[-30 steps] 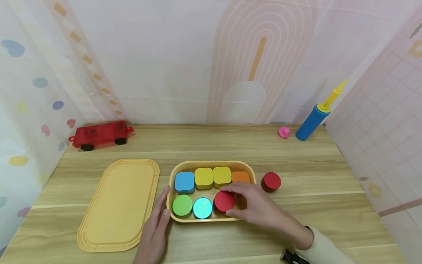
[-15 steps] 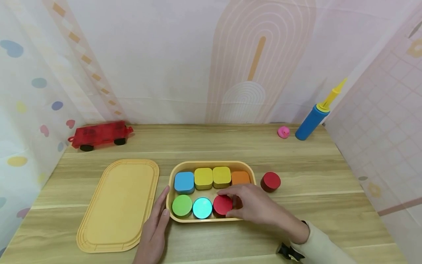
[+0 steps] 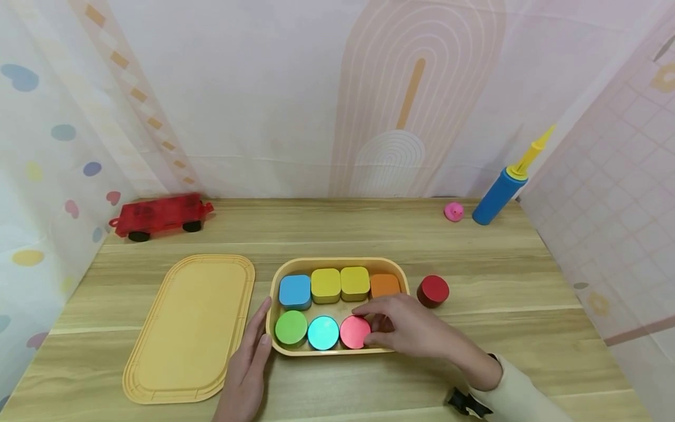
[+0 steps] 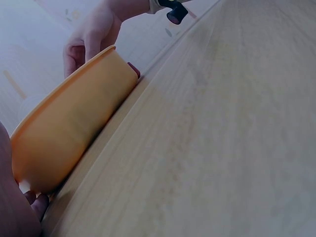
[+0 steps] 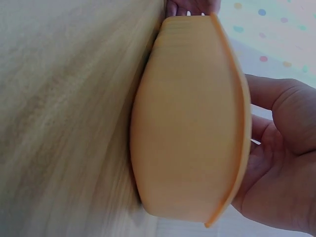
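Observation:
A yellow-orange plastic box point(image 3: 337, 353) stands on the wooden table, holding blocks in two rows. At its right front, a red round block point(image 3: 355, 333) sits beside a cyan round block point(image 3: 323, 333). My right hand point(image 3: 408, 327) reaches over the box's right end and pinches the red round block, index finger at its far edge and thumb at its right side. In the right wrist view the box wall hides the block. My left hand point(image 3: 245, 366) rests against the box's left end with straight fingers; the box wall point(image 4: 74, 118) fills much of the left wrist view.
A green round block point(image 3: 292, 328), a blue block point(image 3: 295, 292), two yellow blocks point(image 3: 326, 285) and an orange block point(image 3: 385, 285) share the box. Another red round block point(image 3: 433, 291) lies right. Around are a yellow lid point(image 3: 190, 328), red toy wagon point(image 3: 160, 215), pink duck point(image 3: 454, 211) and blue pump point(image 3: 498, 198).
The red round block has come down and slightly toward the front in the box, beside the cyan one, with my right hand at it. My left hand has stayed at the box's end.

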Demonstrator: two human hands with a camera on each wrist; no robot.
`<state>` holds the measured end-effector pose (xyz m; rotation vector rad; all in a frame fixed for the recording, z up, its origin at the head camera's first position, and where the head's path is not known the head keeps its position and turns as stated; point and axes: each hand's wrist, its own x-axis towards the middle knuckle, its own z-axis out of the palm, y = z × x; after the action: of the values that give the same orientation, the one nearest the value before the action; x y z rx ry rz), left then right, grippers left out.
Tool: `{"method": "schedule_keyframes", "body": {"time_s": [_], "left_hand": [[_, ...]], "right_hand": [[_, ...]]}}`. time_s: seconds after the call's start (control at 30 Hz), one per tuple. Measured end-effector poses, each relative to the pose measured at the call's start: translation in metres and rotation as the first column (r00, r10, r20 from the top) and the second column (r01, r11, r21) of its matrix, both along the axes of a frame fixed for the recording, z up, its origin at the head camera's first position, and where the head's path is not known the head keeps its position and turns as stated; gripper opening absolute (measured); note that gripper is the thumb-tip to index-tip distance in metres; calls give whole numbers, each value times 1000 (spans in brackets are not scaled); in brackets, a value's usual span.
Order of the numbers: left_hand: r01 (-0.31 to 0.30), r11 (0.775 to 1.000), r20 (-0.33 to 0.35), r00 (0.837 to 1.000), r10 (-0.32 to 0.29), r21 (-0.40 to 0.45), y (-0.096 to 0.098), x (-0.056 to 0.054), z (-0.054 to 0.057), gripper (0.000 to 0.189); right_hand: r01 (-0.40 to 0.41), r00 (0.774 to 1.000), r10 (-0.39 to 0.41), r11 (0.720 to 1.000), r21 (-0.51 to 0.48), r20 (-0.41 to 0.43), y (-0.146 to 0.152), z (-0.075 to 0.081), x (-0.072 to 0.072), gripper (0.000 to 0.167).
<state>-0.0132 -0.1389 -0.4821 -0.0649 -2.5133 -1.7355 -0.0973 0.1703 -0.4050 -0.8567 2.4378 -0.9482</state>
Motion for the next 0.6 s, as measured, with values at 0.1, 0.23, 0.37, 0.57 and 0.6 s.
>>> {"method": "schedule_keyframes", "body": {"time_s": [0.1, 0.23, 0.37, 0.57, 0.6], "left_hand": [[1, 1000, -3, 1000, -1, 3, 0, 0, 0, 53], [1, 1000, -6, 1000, -1, 6, 1, 0, 0, 53], [0, 1000, -4, 1000, 0, 4, 1, 0, 0, 53], [-3, 1000, -9, 1000, 3, 1, 1, 0, -1, 53], [-3, 1000, -10, 1000, 3, 2, 1, 0, -1, 53]], "right_hand": [[20, 1000, -20, 999, -35, 16, 3, 2, 2, 41], [67, 997, -65, 995, -76, 31, 9, 5, 6, 45], [103, 995, -102, 988, -119, 15, 16, 5, 8, 43], [134, 990, -138, 970, -201, -6, 29, 6, 8, 41], [139, 989, -146, 967, -212, -16, 32, 7, 8, 41]]}}
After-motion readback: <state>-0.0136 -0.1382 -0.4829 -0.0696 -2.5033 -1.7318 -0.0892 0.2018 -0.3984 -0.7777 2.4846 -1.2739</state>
